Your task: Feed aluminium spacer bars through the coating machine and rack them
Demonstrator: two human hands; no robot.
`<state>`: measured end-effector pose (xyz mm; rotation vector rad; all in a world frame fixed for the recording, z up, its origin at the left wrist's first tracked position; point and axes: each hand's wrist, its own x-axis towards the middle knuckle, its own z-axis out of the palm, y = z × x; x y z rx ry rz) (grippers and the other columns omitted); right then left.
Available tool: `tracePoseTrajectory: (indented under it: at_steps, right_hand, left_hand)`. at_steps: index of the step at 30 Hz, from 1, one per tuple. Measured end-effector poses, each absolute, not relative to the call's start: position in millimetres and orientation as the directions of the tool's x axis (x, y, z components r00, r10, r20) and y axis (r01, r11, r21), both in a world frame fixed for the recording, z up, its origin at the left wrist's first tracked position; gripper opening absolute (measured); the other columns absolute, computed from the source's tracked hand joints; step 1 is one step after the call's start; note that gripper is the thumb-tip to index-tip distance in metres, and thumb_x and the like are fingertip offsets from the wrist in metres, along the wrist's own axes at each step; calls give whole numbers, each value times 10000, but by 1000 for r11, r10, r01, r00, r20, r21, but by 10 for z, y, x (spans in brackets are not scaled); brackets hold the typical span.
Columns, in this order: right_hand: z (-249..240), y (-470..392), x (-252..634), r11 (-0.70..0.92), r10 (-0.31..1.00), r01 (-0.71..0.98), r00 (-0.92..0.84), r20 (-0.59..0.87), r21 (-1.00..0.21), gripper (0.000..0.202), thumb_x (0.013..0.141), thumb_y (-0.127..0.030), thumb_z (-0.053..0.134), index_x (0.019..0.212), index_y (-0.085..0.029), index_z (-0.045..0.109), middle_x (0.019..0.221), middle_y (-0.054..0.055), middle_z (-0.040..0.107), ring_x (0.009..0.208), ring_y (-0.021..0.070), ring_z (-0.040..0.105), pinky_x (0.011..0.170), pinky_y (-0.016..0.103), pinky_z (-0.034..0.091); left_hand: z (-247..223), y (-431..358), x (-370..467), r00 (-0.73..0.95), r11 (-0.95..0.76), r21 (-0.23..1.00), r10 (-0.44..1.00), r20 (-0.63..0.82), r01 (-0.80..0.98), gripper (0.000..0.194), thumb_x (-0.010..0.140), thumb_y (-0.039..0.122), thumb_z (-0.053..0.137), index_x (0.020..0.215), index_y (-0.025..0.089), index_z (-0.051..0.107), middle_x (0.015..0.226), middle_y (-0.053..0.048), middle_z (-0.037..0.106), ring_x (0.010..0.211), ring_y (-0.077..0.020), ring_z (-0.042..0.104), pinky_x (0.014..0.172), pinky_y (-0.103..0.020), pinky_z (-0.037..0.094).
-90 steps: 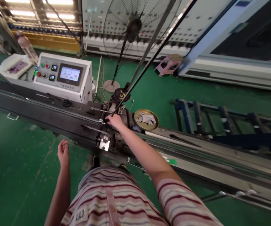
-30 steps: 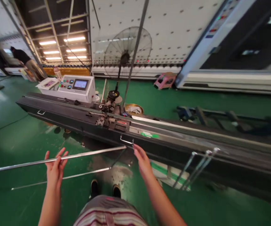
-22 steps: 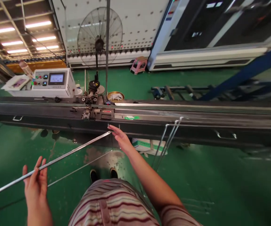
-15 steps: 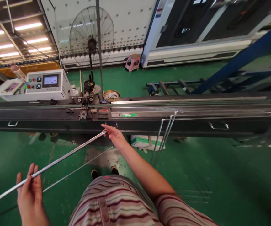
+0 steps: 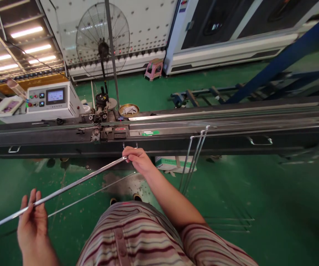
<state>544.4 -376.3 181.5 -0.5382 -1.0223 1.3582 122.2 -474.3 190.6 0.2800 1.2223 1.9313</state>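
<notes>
A long, silvery metal bar slants across the left side, running out of view at the left edge. My left hand supports it from below, thumb over the bar and fingers behind, partly spread. At the bar's upper right end, my right hand is closed, pinching the tip between thumb and fingers. A thinner bar runs below it, nearly parallel; whether the two are joined I cannot tell. Just beyond my right hand is the front of a long dark bench machine.
Bent thin metal frames hang over the bench's front edge at right. A control box with a screen, a round tray and a mechanical head sit on the bench. A carton lies beneath; behind stand a fan and pink stool.
My right hand's fingers, stretched out before, have curled closed around the bar's end. My left hand keeps its hold on the bar. The view has shifted slightly.
</notes>
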Motion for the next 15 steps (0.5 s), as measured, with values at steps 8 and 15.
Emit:
tracePoseTrajectory:
  at_steps: [8, 15]
  right_hand:
    - [1979, -3779, 5463, 55, 962, -592, -184, 202, -804, 607, 857, -708, 524, 1156, -223, 734, 785, 44, 612, 646, 118, 500, 525, 232, 374]
    - [2058, -3801, 5380, 105, 987, -457, -61, 149, -883, 406, 809, -580, 681, 838, -178, 725, 758, 33, 606, 632, 114, 469, 538, 244, 356]
  left_hand:
    - [2034, -4716, 1249, -466, -183, 703, 854, -233, -688, 658, 811, 157, 509, 1411, -84, 390, 1388, -242, 550, 1320, -271, 524, 1050, -297, 501]
    - [2047, -4716, 1265, -443, 31, 859, 847, -294, -511, 480, 913, 321, 552, 1356, 137, 563, 1392, -109, 589, 1253, -133, 581, 931, -121, 513]
